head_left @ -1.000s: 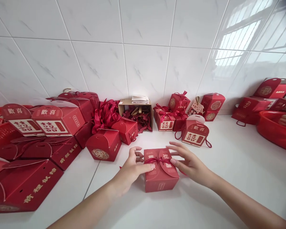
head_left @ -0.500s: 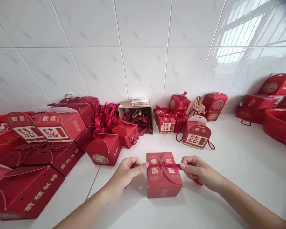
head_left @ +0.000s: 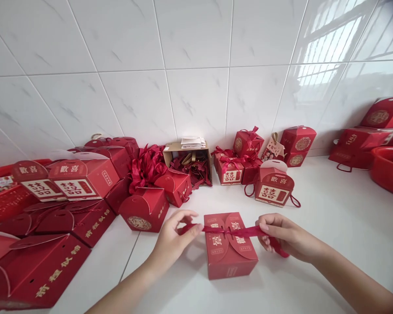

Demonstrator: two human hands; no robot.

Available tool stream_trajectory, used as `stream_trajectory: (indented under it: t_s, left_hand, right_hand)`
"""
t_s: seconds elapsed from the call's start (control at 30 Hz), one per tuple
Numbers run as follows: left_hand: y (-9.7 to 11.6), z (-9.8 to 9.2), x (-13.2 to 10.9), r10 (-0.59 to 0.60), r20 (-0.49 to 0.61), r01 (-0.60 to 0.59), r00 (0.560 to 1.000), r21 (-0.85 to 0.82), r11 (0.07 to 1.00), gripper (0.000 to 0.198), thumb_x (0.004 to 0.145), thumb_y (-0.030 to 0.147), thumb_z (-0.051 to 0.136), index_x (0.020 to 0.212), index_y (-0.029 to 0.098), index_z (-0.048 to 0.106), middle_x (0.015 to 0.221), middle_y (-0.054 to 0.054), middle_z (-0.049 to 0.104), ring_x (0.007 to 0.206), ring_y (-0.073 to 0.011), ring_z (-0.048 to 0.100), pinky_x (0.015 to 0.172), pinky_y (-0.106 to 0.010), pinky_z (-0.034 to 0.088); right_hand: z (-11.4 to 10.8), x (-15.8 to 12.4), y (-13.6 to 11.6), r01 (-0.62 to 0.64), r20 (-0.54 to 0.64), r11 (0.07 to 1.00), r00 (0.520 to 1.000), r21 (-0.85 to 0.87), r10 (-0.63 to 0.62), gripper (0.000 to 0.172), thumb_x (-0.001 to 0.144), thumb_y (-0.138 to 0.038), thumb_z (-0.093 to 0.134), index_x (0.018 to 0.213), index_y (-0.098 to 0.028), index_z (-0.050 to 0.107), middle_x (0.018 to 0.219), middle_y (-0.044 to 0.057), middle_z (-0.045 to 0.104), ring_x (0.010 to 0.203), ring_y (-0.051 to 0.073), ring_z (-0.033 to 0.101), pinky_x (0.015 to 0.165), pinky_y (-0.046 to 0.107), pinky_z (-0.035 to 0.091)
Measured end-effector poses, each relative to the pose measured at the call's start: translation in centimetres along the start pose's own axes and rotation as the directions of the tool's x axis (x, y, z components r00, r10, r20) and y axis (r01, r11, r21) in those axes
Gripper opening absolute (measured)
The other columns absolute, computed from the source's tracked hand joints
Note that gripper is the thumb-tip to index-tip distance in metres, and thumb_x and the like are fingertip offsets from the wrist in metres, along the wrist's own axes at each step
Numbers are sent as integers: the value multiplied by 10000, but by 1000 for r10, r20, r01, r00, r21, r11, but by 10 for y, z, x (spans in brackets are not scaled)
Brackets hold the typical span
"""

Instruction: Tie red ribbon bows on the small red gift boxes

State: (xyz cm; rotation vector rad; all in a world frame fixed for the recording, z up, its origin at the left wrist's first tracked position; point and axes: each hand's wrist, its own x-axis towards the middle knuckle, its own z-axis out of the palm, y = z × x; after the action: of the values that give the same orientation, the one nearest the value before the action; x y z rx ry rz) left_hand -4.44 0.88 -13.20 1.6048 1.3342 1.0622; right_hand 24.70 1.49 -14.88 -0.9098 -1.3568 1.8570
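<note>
A closed red gift box [head_left: 231,261] with printed characters on its interlocking lid flaps sits on the counter between my hands. Dark red ribbon [head_left: 245,232] crosses its top and passes through the slots in the flaps. At the box's left edge, my left hand [head_left: 175,237] has the ribbon between thumb and fingers, its index finger somewhat lifted. My right hand [head_left: 281,235] pinches the ribbon's other side, right of the box, with a loose length hanging below the palm. Neither hand grips the box itself.
Stacked red boxes [head_left: 62,257] fill the left side, beside a red basket [head_left: 11,203]. Bunched ribbon [head_left: 147,168] and an open carton [head_left: 211,168] stand near the tiled wall. Ribbon-tied boxes [head_left: 232,173], a corded box [head_left: 273,185] and a red basin [head_left: 389,174] are further right.
My right hand has shifted a little rightward, with more ribbon showing between it and the box. My left index finger has lifted from its pinch. The whole view has shifted slightly.
</note>
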Motion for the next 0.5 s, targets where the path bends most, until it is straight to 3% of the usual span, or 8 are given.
stream_trajectory:
  t_s: [0.07,0.13,0.27,0.33,0.43,0.5]
  left_hand:
    - [7,-1,-1,91,-125,-89,988,27,996,298,785,415,648,1007,217,624,1037,-57,587,988,-209,545,856,-311,426]
    - [18,2,-4,174,-151,-166,973,60,984,274,801,393,634,1013,221,624,1023,-59,593,1008,-216,546,915,-340,417]
    - [44,21,-10,298,-64,-290,953,103,951,367,780,322,666,1118,252,541,979,-45,588,941,-204,566,899,-361,456]
    - [55,33,-10,326,33,-327,945,151,933,393,759,294,687,1122,257,541,1031,-54,594,931,-208,575,861,-359,478]
    - [64,48,-4,381,156,-410,911,270,871,240,762,283,684,990,234,628,992,-56,626,898,-218,592,826,-358,485]
    - [65,52,2,437,158,-464,886,340,818,135,805,290,636,918,219,655,920,-58,641,881,-225,602,828,-368,480]
  right_hand:
    - [2,-1,-7,29,-33,1000,999,4,-28,331,787,-434,697,684,-162,540,606,-12,563,540,87,503,503,220,347]
    - [6,-2,-16,56,-45,998,997,10,-55,325,781,-424,705,674,-158,553,611,-10,564,551,92,513,521,228,373]
    - [23,-2,-37,121,-15,989,993,87,-120,309,789,-395,705,657,-150,571,632,-12,551,552,85,507,562,237,407]
    - [33,-2,-46,149,-31,983,989,107,-147,270,792,-373,708,687,-147,604,639,-19,543,548,76,496,565,229,409]
    - [46,-4,-56,166,-42,980,986,110,-162,222,803,-351,702,730,-147,651,638,-23,552,552,67,494,583,218,420]
    - [50,-6,-61,162,-34,981,987,110,-159,214,797,-344,707,724,-147,665,653,-18,571,559,65,501,591,219,427]
